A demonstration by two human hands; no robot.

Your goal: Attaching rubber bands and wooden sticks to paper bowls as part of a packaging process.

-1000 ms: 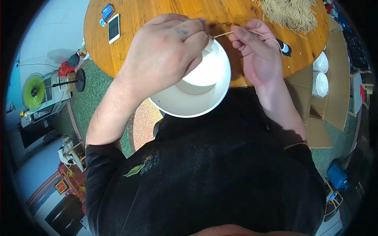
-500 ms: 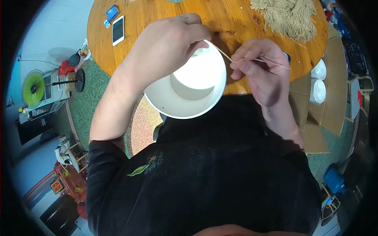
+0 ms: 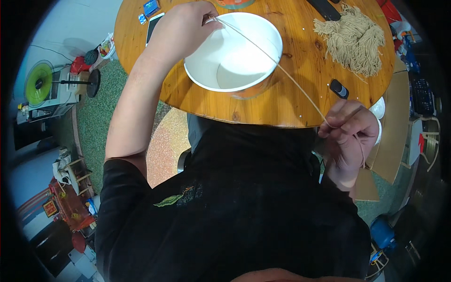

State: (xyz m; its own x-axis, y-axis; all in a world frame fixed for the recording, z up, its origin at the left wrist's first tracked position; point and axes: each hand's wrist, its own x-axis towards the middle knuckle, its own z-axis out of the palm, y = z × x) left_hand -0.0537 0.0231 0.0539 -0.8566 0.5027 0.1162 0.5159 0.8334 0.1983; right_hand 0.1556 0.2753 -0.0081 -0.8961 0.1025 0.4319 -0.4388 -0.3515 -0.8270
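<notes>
A large white paper bucket [image 3: 206, 63] stands on the round wooden table, its mouth tilted a little toward me. My left hand [image 3: 188, 28] pinches a thin beige string [image 3: 300, 89] at the bucket's far left rim. From there the string runs taut across the mouth and down to the right, past the table's front edge. My right hand [image 3: 352, 131] grips its other part between thumb and fingers, and a loose end hangs over that hand. Most of my left fingertips are hidden behind the hand.
A heap of beige string [image 3: 354, 42] lies at the table's [image 3: 235, 115] right, near a small black object [image 3: 338, 89] and a long dark one [image 3: 324, 8]. A white phone [image 3: 154, 27] and a blue packet [image 3: 151, 7] lie at the left. Open cardboard [image 3: 394, 136] stands right.
My right hand has moved right and toward me, drawing the string out longer. My left hand has shifted up and left, and the bucket appears farther up on the table.
</notes>
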